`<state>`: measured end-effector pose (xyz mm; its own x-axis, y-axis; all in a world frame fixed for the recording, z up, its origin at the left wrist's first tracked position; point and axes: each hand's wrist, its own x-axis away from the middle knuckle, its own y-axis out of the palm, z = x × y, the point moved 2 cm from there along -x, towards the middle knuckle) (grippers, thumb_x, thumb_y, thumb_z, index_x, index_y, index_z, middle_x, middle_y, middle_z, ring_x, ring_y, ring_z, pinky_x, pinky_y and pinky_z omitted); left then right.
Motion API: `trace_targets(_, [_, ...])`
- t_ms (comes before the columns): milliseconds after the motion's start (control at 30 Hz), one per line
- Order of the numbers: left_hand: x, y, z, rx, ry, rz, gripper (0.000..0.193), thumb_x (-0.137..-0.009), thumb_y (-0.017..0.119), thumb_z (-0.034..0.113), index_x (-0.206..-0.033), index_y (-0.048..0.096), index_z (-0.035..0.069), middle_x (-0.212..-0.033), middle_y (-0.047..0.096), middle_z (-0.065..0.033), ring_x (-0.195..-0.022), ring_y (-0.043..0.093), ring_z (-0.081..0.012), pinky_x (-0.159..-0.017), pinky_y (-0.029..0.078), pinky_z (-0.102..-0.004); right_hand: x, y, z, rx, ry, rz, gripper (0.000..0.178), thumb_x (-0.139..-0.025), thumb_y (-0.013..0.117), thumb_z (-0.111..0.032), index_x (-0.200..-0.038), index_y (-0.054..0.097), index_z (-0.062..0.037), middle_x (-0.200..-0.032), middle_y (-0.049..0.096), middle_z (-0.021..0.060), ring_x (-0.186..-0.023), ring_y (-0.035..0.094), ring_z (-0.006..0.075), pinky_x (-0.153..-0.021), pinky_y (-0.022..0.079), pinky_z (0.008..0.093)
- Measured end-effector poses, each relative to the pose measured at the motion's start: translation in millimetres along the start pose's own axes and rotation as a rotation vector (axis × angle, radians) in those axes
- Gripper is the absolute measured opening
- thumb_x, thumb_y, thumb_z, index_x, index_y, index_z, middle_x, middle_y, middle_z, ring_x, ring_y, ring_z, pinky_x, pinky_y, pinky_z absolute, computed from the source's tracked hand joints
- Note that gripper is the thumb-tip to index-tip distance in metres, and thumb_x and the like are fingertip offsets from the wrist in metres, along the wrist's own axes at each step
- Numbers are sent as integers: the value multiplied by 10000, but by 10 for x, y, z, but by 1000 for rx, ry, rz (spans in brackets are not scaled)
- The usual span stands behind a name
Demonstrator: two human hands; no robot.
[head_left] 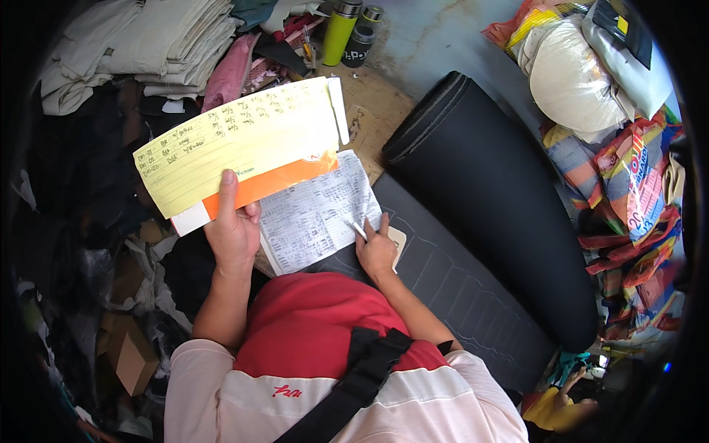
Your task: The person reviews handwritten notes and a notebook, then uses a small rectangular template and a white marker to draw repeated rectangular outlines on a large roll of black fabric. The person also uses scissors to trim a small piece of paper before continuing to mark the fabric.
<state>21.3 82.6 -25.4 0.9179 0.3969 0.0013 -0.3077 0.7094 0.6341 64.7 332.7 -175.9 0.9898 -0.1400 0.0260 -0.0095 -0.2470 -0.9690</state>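
My left hand is closed on a yellow ruled notepad and holds it raised, thumb on top. Handwriting covers part of its upper page, and an orange cover shows along the near edge. Partly beneath it lies a white sheet filled with dense handwriting. At that sheet's right edge, my right hand grips a slim white pen, its tip pointing at the paper. A pale, rounded-corner board or card shows just beside my right hand.
Dark marked material spreads to my right, with a large black roll along it. Folded cloth is stacked at the back left, near a green bottle. Colourful bags fill the right; another person's arm shows lower right.
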Motion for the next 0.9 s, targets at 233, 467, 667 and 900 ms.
trace_targets(233, [-68,-105,45,27,18,89,221,-929,539,182,-1088,518,29,-769,560,-21,-491,416,-56,-409,308,-187,108,-199,-349,-783,-523,-465,353,-781,691,-248,-1086,652,-76,-1173,595,156,-956,624,338,-820,501,372])
trace_targets(467, [-104,-159,48,25,34,138,222,-910,574,194,-1062,518,43,-762,549,-21,-482,400,-67,-426,305,-198,-58,-118,-20,41,147,-152,980,-722,625,-605,-1327,314,100,-1373,340,281,-917,627,377,-741,529,400])
trace_targets(667, [-85,-141,11,22,23,132,212,-908,574,182,-1060,518,46,-769,550,-21,-481,401,-68,-424,307,-195,-37,-52,10,-124,5,-117,509,-816,622,-390,-1144,592,-3,-1315,444,252,-948,622,359,-782,517,398])
trace_targets(900, [-106,-177,72,37,34,166,225,-902,589,197,-1060,520,53,-809,554,-21,-493,412,-65,-422,312,-197,93,-159,-231,-744,-200,-476,644,-751,702,-442,-1179,556,17,-1209,548,226,-1070,568,352,-892,465,397])
